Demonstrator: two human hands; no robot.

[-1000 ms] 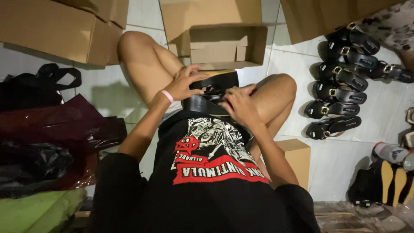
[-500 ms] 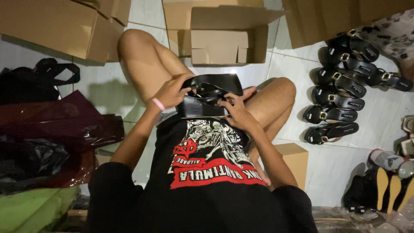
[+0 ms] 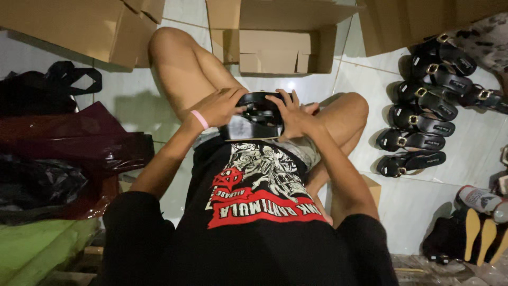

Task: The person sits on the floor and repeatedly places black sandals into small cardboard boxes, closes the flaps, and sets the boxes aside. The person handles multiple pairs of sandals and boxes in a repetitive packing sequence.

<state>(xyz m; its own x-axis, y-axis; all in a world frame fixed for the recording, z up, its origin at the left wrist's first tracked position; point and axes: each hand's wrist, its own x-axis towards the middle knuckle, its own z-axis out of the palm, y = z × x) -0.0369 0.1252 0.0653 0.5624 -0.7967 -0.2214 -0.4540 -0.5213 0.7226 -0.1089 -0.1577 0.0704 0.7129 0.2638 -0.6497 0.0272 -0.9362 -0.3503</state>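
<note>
Gripping a black sandal with both hands over the lap

Holding the black sandal from both sides, the person is sitting on the tiled floor with knees bent. The left hand is closing around the sandal's end at nine o'clock, fingers curling over the strap and thumb pressing near the sole edge; a pink wristband is sitting on that wrist. The right hand is clasping the end at three o'clock, fingers spreading across the top of the straps. Both hands are wrapping the sandal firmly, and it is resting just above the hem of the black printed shirt, between the two thighs, with its pale sole edge facing the shirt.

At twelve o'clock from the sandal, an open cardboard box is standing on the floor, with more cardboard boxes lying at ten o'clock. At three o'clock, well apart from the hands, a row of black sandals with buckles is lying on the tiles. At nine o'clock, dark red plastic bags are piling beside a black bag, and at seven o'clock a green sheet is showing
</note>
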